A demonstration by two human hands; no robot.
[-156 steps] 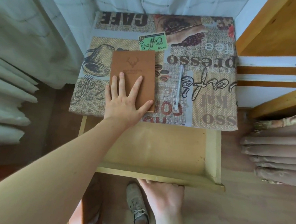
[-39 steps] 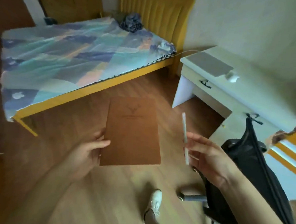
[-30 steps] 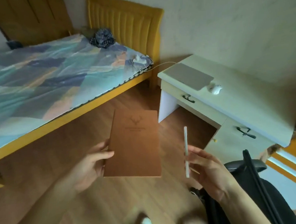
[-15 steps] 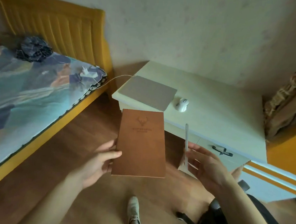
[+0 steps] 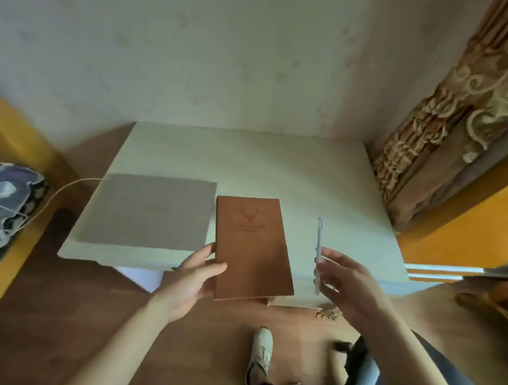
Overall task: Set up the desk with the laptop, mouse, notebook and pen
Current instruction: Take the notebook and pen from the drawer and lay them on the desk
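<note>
My left hand (image 5: pixel 194 273) grips the left edge of a brown notebook (image 5: pixel 251 246) with a deer emblem, held flat over the front edge of the pale desk (image 5: pixel 292 176). My right hand (image 5: pixel 345 281) holds a white pen (image 5: pixel 318 248) upright, just right of the notebook. A closed grey laptop (image 5: pixel 148 212) lies on the desk's left part, directly left of the notebook. The mouse is hidden, probably behind the notebook.
A white cable (image 5: pixel 55 193) runs from the laptop toward the bed (image 5: pixel 1 208) at the left. A patterned curtain (image 5: pixel 445 120) hangs right of the desk. A dark chair (image 5: pixel 364 371) and my shoe (image 5: pixel 260 351) are on the wooden floor below.
I have come up to the desk and now face it squarely. The notebook and pen have moved forward over its front edge, and the notebook now covers the spot where the mouse lay.
</note>
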